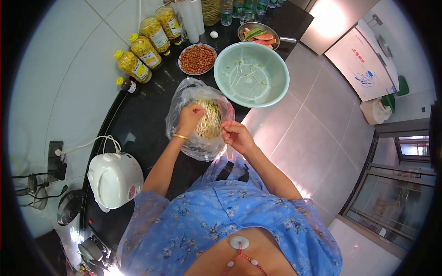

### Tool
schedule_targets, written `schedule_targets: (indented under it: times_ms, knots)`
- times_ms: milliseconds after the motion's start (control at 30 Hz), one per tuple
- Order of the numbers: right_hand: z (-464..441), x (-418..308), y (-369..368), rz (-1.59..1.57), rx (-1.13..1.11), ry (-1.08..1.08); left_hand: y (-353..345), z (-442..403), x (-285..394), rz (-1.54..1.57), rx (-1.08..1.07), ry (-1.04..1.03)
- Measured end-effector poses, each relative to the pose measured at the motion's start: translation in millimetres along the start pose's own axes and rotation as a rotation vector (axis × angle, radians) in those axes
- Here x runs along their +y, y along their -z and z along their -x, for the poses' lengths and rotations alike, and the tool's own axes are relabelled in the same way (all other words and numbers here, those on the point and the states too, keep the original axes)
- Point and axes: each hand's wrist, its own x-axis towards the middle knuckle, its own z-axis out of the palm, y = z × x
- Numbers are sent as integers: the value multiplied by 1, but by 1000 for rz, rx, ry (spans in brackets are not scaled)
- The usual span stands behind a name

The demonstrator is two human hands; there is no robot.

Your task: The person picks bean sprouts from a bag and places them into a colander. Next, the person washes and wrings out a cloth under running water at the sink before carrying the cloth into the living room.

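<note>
The left hand (191, 117) and right hand (236, 136), apart, fingers curled, flank bean sprouts (209, 120) in a plastic bag (176, 108). Whether either grips a sprout cannot be told.

No text is clearly legible. Red characters (357, 56) run across the white freezer (375, 69) near a blue drawing (366, 79); print on the white labels (140, 70) of the yellow-capped bottles (125, 61) is too small to read.

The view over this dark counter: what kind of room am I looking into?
Most likely a home kitchen: a white rice-cooker-like appliance stands on the dark counter, along with a plate of reddish nuts or beans and a green colander holding a few sprouts.
</note>
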Motion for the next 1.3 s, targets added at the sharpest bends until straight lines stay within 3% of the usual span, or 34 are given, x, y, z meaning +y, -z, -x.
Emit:
schedule_targets:
  times_ms: [67, 100, 167, 300, 433, 500, 533, 600, 700, 833, 900, 933, 1000, 1067, 1100, 1167, 1300]
  knots:
    - [-2, -1, -2, 9, -18, 6, 10, 4, 6, 488, 9, 112]
    - [-3, -2, -7, 15, -26, 1, 18, 6, 11, 488, 19, 110]
    - [-5, -5, -19, 94, -10, 27, 34, 12, 22, 667, -112, 334]
    - [-12, -19, -42, 158, -35, 56, 48, 23, 48, 833, -169, 426]
    - [-23, -29, -60, 486, -40, 196, 59, 26, 47, 761, -359, 486]
    - [-34, -26, -62, 1092, -71, 550, 59, 25, 46, 711, -417, 482]
    - [-35, -26, -63, 1091, -72, 549, 58, 25, 45, 654, -450, 495]
    - [-35, -28, -67, 1514, -161, 907, 57, 23, 45, 594, -480, 508]
    - [-30, -29, -73, 1730, -170, 1049, 58, 21, 44, 582, -517, 519]
    - [-29, -22, -71, 1756, -137, 973, 56, 19, 44, 609, -549, 528]
    - [-40, -14, -57, 1259, -53, 680, 55, 18, 45, 638, -534, 552]
    - [-44, -16, -50, 1259, -54, 678, 55, 18, 43, 691, -496, 523]
    - [-49, -27, -41, 415, 20, 86, 55, 17, 44, 745, -452, 497]
    - [-50, -23, -42, 285, -4, 55, 56, 14, 50, 943, -219, 441]
    - [-49, -21, -43, 153, -22, 27, 55, 12, 52, 940, -215, 440]
    - [-47, -18, -46, 160, -72, -5, 50, 7, 54, 913, -37, 386]
    - [-46, -14, -60, 294, -149, -63, 37, 1, 58, 965, 0, 350]
